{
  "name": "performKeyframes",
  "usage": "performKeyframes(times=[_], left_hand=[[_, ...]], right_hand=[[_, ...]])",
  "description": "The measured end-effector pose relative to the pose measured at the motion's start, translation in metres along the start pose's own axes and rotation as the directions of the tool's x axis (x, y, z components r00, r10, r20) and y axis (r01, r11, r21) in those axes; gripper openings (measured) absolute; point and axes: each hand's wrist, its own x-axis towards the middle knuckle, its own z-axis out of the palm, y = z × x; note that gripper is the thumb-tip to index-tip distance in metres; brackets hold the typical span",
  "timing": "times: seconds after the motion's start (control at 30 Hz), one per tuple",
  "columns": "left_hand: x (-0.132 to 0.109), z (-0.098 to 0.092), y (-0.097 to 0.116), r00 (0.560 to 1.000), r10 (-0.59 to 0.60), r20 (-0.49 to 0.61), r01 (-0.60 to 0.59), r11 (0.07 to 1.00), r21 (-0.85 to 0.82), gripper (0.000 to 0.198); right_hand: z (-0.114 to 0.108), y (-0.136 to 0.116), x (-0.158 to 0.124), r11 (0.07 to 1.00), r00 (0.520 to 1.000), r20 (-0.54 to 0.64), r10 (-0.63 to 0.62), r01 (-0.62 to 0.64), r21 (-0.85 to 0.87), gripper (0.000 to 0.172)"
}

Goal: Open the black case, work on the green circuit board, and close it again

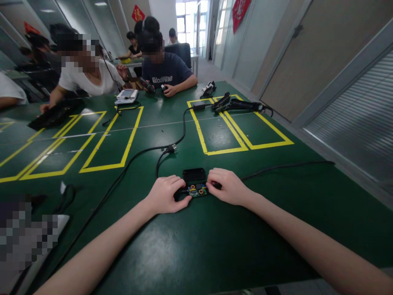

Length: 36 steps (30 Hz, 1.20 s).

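Note:
A small green circuit board [197,191] with ring-shaped coils lies on the table between my hands. My left hand [166,194] is closed on its left end, the thumb at the near edge and the fingers curled at the far side. At the opposite end, the fingers of my right hand [229,187] pinch together where the black cable [276,166] meets the board. Just beyond the board sits an open black plastic case half [194,174]. A second cable [157,164] runs from behind my left hand to a power plug [172,148].
The green table [196,250] carries yellow tape rectangles [225,152]. Another black cable [138,152] crosses it to an adapter [199,106]. Black tool-like parts [238,105] lie at the far right. Across the table, one person [166,67] holds a power driver; another person [90,73] sits left.

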Motion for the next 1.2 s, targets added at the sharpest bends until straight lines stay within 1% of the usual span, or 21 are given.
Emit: performKeyframes(times=[0.13, 0.23, 0.37, 0.5, 0.67, 0.77, 0.87, 0.93, 1.0, 1.1, 1.2], left_hand=[[-0.001, -0.001, -0.002, 0.996, 0.041, -0.079, -0.042, 0.999, -0.018, 0.011], [-0.002, -0.003, -0.004, 0.988, 0.068, -0.140, -0.073, 0.997, -0.029, 0.010], [-0.002, -0.003, -0.005, 0.990, 0.075, -0.120, -0.082, 0.995, -0.058, 0.013], [-0.001, -0.001, -0.006, 0.997, 0.016, -0.075, -0.022, 0.997, -0.078, 0.017], [0.001, 0.000, -0.009, 0.997, -0.069, -0.042, 0.066, 0.996, -0.064, 0.015], [0.004, 0.001, -0.011, 0.985, -0.164, -0.055, 0.162, 0.986, -0.050, 0.016], [0.006, 0.002, -0.014, 0.964, -0.256, -0.078, 0.253, 0.967, -0.039, 0.016], [0.006, 0.003, -0.015, 0.949, -0.305, -0.075, 0.303, 0.952, -0.034, 0.015], [0.006, 0.004, -0.014, 0.941, -0.332, -0.068, 0.331, 0.943, -0.030, 0.014], [0.006, 0.006, -0.013, 0.939, -0.339, -0.059, 0.340, 0.941, -0.007, 0.013], [0.005, 0.007, -0.011, 0.939, -0.339, -0.059, 0.341, 0.940, 0.019, 0.021]], right_hand=[[-0.002, 0.005, 0.000, 0.996, 0.999, 0.037, -0.018, 0.015, 0.090, 0.025], [-0.001, 0.012, -0.001, 0.991, 0.999, 0.047, -0.027, 0.020, 0.132, 0.029], [0.002, 0.015, -0.001, 0.992, 0.997, 0.070, -0.010, 0.001, 0.127, 0.032], [0.004, 0.013, 0.001, 0.996, 0.998, 0.066, 0.019, -0.025, 0.084, 0.032], [0.004, 0.010, 0.004, 0.999, 0.998, 0.056, 0.035, -0.036, 0.010, 0.033], [0.005, 0.009, 0.007, 0.997, 0.997, 0.048, 0.067, -0.065, -0.036, 0.031], [0.006, 0.008, 0.009, 0.991, 0.993, 0.029, 0.114, -0.111, -0.073, 0.031], [0.007, 0.006, 0.009, 0.985, 0.990, 0.011, 0.144, -0.142, -0.095, 0.031], [0.008, 0.005, 0.010, 0.981, 0.987, -0.004, 0.161, -0.161, -0.110, 0.031], [0.009, 0.003, 0.010, 0.977, 0.984, -0.017, 0.175, -0.176, -0.124, 0.029], [0.009, 0.004, 0.010, 0.975, 0.985, -0.036, 0.171, -0.175, -0.141, 0.022]])
